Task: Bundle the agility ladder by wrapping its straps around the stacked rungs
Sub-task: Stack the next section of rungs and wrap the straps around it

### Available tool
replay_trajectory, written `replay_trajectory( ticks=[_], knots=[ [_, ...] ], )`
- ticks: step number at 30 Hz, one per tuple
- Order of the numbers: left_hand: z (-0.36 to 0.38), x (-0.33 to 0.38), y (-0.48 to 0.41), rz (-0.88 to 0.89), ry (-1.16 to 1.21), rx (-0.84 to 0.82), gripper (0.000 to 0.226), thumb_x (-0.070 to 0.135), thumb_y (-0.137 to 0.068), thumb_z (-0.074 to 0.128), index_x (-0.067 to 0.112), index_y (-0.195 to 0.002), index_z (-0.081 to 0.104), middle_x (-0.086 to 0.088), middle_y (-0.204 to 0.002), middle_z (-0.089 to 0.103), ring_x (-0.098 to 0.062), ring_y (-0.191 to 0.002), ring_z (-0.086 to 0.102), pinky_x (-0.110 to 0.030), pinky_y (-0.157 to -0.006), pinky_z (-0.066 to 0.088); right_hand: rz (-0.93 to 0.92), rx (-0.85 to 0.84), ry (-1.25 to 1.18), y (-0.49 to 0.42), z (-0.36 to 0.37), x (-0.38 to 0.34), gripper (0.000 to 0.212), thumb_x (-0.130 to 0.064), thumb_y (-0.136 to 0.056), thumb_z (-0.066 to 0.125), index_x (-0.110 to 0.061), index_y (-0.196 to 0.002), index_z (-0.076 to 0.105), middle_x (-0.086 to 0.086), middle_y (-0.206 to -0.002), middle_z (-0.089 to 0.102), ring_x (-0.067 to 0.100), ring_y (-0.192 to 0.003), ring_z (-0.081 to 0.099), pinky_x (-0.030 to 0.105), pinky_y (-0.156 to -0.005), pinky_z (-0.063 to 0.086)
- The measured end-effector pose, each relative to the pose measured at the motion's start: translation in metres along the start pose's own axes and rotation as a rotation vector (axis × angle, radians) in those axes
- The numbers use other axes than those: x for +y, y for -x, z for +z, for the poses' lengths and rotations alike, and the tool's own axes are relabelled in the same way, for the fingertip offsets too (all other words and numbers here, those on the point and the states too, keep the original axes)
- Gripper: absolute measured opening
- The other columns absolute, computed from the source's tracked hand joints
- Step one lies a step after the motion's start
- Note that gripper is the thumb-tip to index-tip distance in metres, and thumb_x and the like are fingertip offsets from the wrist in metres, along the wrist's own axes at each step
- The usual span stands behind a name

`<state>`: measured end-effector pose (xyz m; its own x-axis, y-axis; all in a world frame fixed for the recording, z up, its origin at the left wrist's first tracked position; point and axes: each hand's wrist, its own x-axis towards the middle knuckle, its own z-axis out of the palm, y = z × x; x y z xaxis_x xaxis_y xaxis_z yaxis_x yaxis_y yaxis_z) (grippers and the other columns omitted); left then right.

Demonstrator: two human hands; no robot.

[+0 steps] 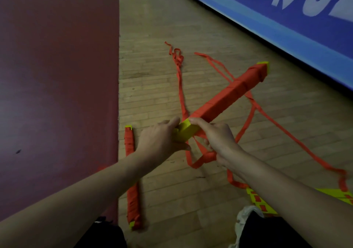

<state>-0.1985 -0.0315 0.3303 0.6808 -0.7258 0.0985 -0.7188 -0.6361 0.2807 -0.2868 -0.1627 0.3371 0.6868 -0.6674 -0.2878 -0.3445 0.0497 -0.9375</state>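
We hold the long stack of yellow plastic rungs (186, 131), mostly wound in flat orange-red fabric strap (225, 98), slanted above the pale wooden floor (152, 75). Our left hand (160, 140) curls its fingers round the bare yellow end. Our right hand (217, 139) grips a strap loop just beside it. Loose strap trails across the floor.

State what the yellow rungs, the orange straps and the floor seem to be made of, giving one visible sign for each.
Yellow rungs: likely rigid plastic, matte; straight flat edges and uniform colour.
Orange straps: fabric webbing, perhaps nylon; flat and limp, folding and looping freely.
Floor: wood strips with a slight sheen; staggered plank joints show.
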Motion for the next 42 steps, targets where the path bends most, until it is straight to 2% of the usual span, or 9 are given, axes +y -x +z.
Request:
replay_trajectory(
  ticks=[4,7,13,17,22,27,32,36,42],
  knots=[
    [-0.003,0.001,0.0,-0.029,0.486,-0.152,0.045,0.036,-0.078,0.078,0.019,-0.1,0.042,0.002,-0.097,0.058,-0.023,-0.086,0.064,-0.032,-0.065,0.045,0.004,-0.081,-0.123,-0.001,-0.004,-0.001,0.031,-0.037,-0.075,0.077,-0.01,-0.07,0.063,-0.005,-0.041,0.034,0.009,-0.037,0.028,0.02,-0.037,0.021],
    [-0.01,-0.004,0.0,-0.171,1.004,-0.403,0.055,0.006,-0.078,0.077,0.015,-0.123,0.047,-0.01,-0.108,0.063,-0.023,-0.07,0.07,-0.038,-0.064,0.058,0.001,-0.165,-0.126,-0.001,-0.002,0.003,0.043,-0.038,-0.074,0.077,0.002,-0.089,0.07,-0.003,-0.045,0.033,0.01,-0.039,0.028,0.02,-0.037,0.021],
    [-0.018,-0.015,-0.004,-0.186,1.096,-0.439,0.037,0.001,-0.081,0.067,0.016,-0.116,0.065,-0.01,-0.08,0.065,-0.025,-0.069,0.063,-0.026,-0.056,0.052,-0.078,-0.315,0.137,-0.011,-0.015,-0.001,0.042,-0.049,-0.089,0.06,-0.011,-0.07,0.06,0.001,-0.048,0.052,0.012,-0.04,0.048,0.019,-0.039,0.036],
    [-0.02,-0.022,-0.004,-0.077,1.051,-0.467,0.04,-0.004,-0.086,0.06,0.017,-0.12,0.062,0.002,-0.07,0.064,-0.018,-0.066,0.063,-0.026,-0.058,0.051,-0.074,-0.562,0.236,-0.017,-0.03,-0.001,0.019,-0.028,-0.097,0.054,-0.014,-0.097,0.069,0.004,-0.075,0.071,0.015,-0.07,0.067,0.021,-0.06,0.051],
    [-0.025,-0.025,-0.004,0.033,0.993,-0.507,0.046,-0.002,-0.083,0.065,0.021,-0.123,0.061,0.001,-0.075,0.065,-0.019,-0.068,0.064,-0.028,-0.062,0.052,-0.244,-0.36,0.372,-0.03,-0.034,0.007,0.014,-0.009,-0.078,0.077,-0.017,-0.083,0.066,0.004,-0.079,0.066,0.018,-0.077,0.063,0.038,-0.077,0.051],
    [-0.032,-0.024,-0.004,0.054,0.96,-0.537,0.053,0.013,-0.072,0.066,0.022,-0.124,0.06,-0.009,-0.082,0.064,-0.022,-0.069,0.064,-0.029,-0.063,0.052,-0.203,-0.446,0.357,-0.026,-0.027,0.008,0.018,-0.012,-0.089,0.062,-0.018,-0.106,0.062,0.003,-0.095,0.068,0.019,-0.089,0.067,0.03,-0.075,0.053],
    [-0.033,-0.022,-0.002,0.074,0.99,-0.571,0.049,0.01,-0.072,0.065,0.019,-0.12,0.062,-0.006,-0.076,0.063,-0.02,-0.065,0.063,-0.029,-0.06,0.051,-0.231,-0.485,0.707,-0.022,-0.031,0.007,0.013,-0.016,-0.086,0.064,-0.028,-0.08,0.061,-0.009,-0.064,0.053,0.006,-0.059,0.054,0.024,-0.058,0.044],
    [-0.038,-0.025,0.0,0.095,1.028,-0.611,0.047,0.009,-0.075,0.064,0.016,-0.122,0.062,-0.002,-0.072,0.063,-0.018,-0.064,0.062,-0.028,-0.06,0.049,-0.187,-0.088,0.911,-0.039,-0.04,0.013,0.006,-0.018,-0.092,0.051,-0.022,-0.095,0.052,-0.001,-0.082,0.056,0.021,-0.083,0.058,0.027,-0.067,0.043],
    [-0.041,-0.028,-0.003,0.087,0.998,-0.512,0.049,0.004,-0.077,0.066,0.015,-0.124,0.06,0.0,-0.069,0.063,-0.018,-0.064,0.062,-0.026,-0.058,0.049,-0.283,0.199,0.394,-0.057,-0.058,0.021,0.02,-0.004,-0.095,0.041,-0.022,-0.1,0.05,0.002,-0.093,0.06,0.019,-0.089,0.058,0.025,-0.07,0.044]
  ],
)
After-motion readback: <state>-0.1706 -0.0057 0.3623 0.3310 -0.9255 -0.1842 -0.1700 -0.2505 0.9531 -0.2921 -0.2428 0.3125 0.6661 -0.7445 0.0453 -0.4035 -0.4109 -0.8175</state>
